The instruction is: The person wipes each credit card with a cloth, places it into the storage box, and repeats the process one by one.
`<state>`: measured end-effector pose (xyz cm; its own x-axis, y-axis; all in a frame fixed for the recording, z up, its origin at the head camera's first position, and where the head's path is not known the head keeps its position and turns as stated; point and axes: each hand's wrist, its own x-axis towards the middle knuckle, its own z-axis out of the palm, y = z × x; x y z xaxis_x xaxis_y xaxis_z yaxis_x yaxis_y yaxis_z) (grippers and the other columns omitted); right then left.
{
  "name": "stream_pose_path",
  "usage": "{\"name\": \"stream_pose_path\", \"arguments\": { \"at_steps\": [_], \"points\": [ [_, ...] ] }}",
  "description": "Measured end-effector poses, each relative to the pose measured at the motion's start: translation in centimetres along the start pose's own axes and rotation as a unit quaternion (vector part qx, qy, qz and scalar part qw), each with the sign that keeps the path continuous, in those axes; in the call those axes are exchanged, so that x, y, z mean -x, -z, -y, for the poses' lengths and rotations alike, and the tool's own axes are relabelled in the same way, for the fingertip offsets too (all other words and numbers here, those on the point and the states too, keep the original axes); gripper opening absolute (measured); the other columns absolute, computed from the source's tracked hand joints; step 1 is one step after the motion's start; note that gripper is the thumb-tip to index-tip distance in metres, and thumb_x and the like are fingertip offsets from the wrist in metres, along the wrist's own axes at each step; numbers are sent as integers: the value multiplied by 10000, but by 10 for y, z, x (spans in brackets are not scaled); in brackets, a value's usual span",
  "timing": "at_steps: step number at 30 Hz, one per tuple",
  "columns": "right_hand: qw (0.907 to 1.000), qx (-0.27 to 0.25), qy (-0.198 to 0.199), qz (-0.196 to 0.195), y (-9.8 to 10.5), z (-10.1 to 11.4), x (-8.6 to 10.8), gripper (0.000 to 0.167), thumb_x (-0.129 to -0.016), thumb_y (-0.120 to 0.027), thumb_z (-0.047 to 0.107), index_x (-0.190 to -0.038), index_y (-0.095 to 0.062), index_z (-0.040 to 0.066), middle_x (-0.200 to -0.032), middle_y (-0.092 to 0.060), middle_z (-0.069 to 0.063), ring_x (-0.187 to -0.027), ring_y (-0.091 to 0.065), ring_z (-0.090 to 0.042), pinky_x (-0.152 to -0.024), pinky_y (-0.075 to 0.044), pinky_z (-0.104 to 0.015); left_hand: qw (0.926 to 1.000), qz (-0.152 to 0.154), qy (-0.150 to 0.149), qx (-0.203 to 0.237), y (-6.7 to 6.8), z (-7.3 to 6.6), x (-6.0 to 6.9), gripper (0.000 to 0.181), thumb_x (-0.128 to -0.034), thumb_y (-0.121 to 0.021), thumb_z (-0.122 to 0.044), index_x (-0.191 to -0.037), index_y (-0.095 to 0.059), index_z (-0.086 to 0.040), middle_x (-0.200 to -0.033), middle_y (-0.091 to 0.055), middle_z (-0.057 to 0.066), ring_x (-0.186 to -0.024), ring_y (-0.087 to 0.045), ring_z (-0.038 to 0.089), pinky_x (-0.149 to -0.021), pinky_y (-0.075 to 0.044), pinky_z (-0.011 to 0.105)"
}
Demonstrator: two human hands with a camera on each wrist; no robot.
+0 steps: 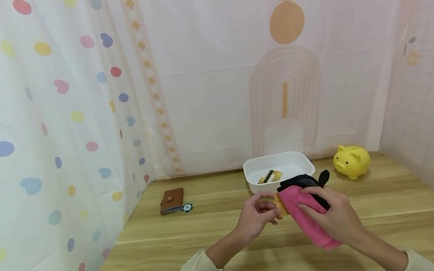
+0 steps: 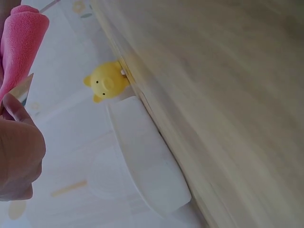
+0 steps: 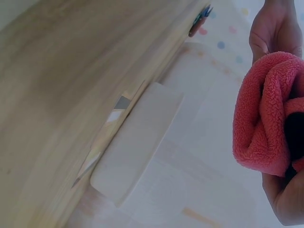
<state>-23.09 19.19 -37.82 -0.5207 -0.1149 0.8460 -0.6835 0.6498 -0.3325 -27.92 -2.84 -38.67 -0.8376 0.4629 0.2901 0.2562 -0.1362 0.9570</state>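
Note:
Between my left hand's (image 1: 255, 217) thumb and fingers is a gold card (image 1: 281, 205). Its far end meets the edge of a pink fleece cloth (image 1: 304, 220); whether it goes inside is hidden. My right hand (image 1: 336, 215) grips the cloth from the right, together with a black item (image 1: 300, 181) that has a rounded tab at its top; its kind is unclear. In the left wrist view the card (image 2: 23, 90) shows a pale pointed corner beside the pink cloth (image 2: 23, 40). Folded layers of the cloth (image 3: 251, 128) fill the right of the right wrist view.
Behind the hands stands a white tray (image 1: 253, 188) with a gold card with a black stripe (image 1: 270, 177) in it. A yellow piggy bank (image 1: 352, 162) is at the back right. To the left lie a brown wallet (image 1: 172, 199) and a poker chip (image 1: 187, 207) on the wooden table (image 1: 164, 246).

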Motion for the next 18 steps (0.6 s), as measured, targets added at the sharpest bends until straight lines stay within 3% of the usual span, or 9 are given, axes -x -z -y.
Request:
{"name": "stream_pose_path", "arguments": {
  "at_steps": [7, 18],
  "points": [
    [9999, 19, -103, -17, 0, -3, 1, 429, -686, -873, -15, -1047, -711, 150, -943, -707, 9, -737, -574, -54, -613, -466, -119, 10000, -43, 26, 73, 3, 2, 1, 321, -886, -667, 64, -1190, -568, 76, -869, -704, 97, -715, -673, 97, -630, -561, 233],
    [9998, 20, 62, -165, 2, -10, -1, 435, -673, -874, -29, -1032, -710, 155, -954, -714, 28, -806, -619, -43, -724, -450, -87, 9998, -147, 45, 101, 7, 0, 3, 307, -900, -670, 57, -1187, -562, 81, -914, -707, 145, -727, -672, 103, -638, -564, 238]
  ]
}}
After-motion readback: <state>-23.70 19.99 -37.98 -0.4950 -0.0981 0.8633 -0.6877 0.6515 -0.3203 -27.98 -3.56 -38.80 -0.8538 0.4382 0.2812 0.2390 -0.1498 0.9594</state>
